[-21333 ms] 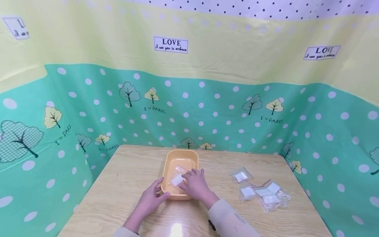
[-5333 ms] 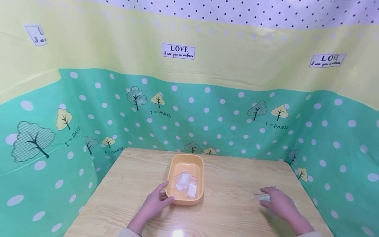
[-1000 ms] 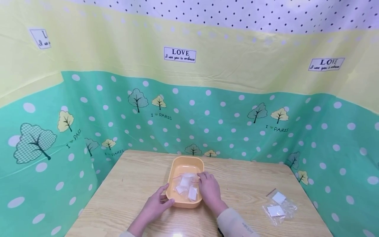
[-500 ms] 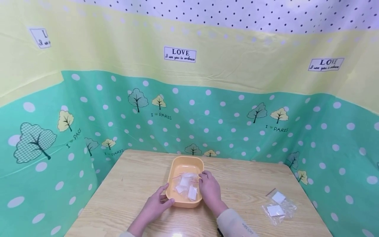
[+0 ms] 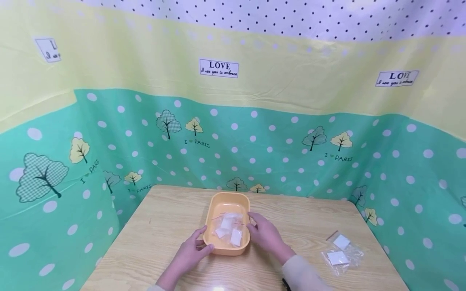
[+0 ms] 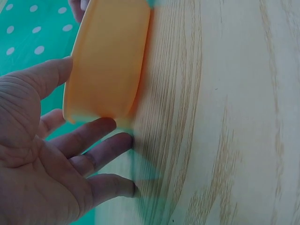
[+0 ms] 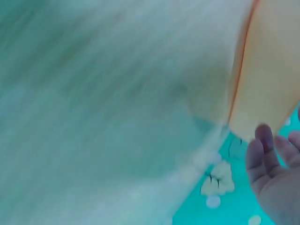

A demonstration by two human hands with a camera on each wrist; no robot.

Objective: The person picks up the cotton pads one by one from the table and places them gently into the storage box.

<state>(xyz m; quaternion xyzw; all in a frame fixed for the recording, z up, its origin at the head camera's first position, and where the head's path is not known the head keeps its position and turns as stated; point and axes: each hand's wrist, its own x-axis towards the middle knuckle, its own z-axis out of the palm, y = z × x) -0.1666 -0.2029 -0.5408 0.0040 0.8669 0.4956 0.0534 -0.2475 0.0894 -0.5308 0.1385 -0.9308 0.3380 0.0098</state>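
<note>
In the head view, a light-orange plastic tub (image 5: 228, 251) stands on the table. Inside lie several small clear zip bags (image 5: 236, 237) with red seal strips and white rectangles in them, overlapping one another. My left hand (image 5: 190, 250) holds the tub's near left corner, thumb on the near side and fingers on the left. The left wrist view shows the thumb at the rim and the other fingers bent loosely by the wall. Beside the tub's right rim is my right hand (image 5: 267, 234), fingers extended, nothing held; the right wrist view shows its fingertips (image 7: 263, 131) near the tub wall.
On the right of the wooden table (image 5: 174, 210) lie two more zip bags (image 5: 337, 258) with white rectangles, overlapping. A polka-dot curtain (image 5: 262, 153) hangs around the back and both sides.
Over the longer span, zip bags have gone from the right pile into the tub. In the last half second my right hand has drawn back slightly rightward from the rim; the left stays.
</note>
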